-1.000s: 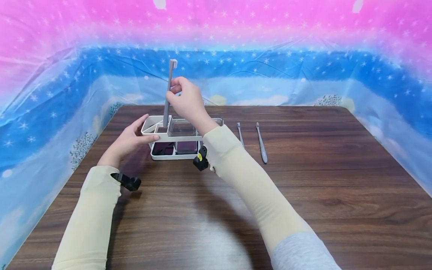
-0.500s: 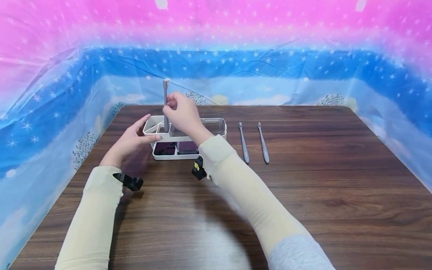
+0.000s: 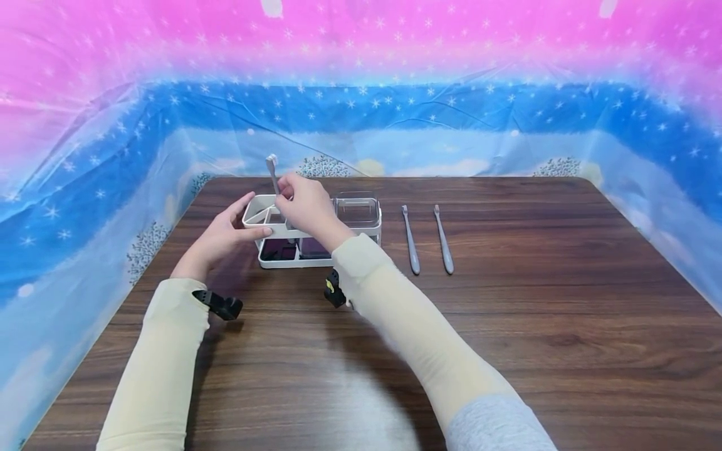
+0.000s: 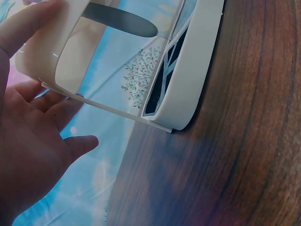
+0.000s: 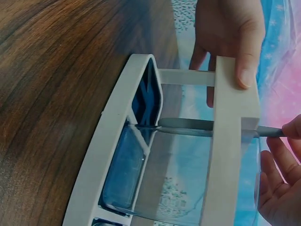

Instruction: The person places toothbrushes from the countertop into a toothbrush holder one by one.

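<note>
A white two-tier toothbrush holder [image 3: 299, 233] stands on the table. My left hand [image 3: 220, 238] grips its upper tier at the left end, thumb on the front wall and fingers behind. My right hand [image 3: 307, 203] pinches a grey toothbrush [image 3: 271, 168] above the left part of the holder, bristles up and leaning slightly left. In the left wrist view the brush's handle [image 4: 122, 21] pokes down through the upper tier. The right wrist view has the handle tip [image 5: 164, 123] close to the lower tray [image 5: 101, 127]; whether they touch I cannot tell.
Two more grey toothbrushes, a nearer one [image 3: 410, 241] and a farther one [image 3: 444, 241], lie side by side right of the holder. A clear cup [image 3: 358, 214] sits in the holder's right part. Patterned cloth [image 3: 361, 119] hangs behind the wooden table [image 3: 536, 313].
My right hand has lowered the toothbrush from above the holder, so its handle now goes down through the upper tier. My left hand keeps its grip on the holder.
</note>
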The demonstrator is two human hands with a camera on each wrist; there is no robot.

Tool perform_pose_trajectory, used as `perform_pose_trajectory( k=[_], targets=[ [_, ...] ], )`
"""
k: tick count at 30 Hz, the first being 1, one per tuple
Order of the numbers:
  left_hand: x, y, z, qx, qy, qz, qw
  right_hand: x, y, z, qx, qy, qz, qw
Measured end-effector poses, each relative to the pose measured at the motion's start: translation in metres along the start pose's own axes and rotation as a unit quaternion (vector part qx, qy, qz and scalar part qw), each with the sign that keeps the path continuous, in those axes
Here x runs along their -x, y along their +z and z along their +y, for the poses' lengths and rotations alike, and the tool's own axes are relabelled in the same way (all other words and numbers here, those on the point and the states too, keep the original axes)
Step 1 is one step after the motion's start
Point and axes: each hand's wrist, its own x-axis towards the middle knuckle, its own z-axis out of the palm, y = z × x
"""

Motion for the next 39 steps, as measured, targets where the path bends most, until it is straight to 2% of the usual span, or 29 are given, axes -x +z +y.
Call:
perform_pose_trajectory(
  k=[7,29,39],
  targets=[
    [-0.001,0.0,0.0,0.004,0.004,-0.003,1.0,0.0,0.005,0.0,0.028,0.011,-0.013,0.9995],
    [-0.003,0.0,-0.003,0.008,-0.001,-0.006,0.9999,0.002,0.014,0.002,0.059,0.003,-0.012,0.9982],
    [-0.001,0.0,-0.002,0.012,-0.005,0.001,0.9999,-0.003,0.018,0.0,0.101,0.002,0.005,0.9948]
  ],
)
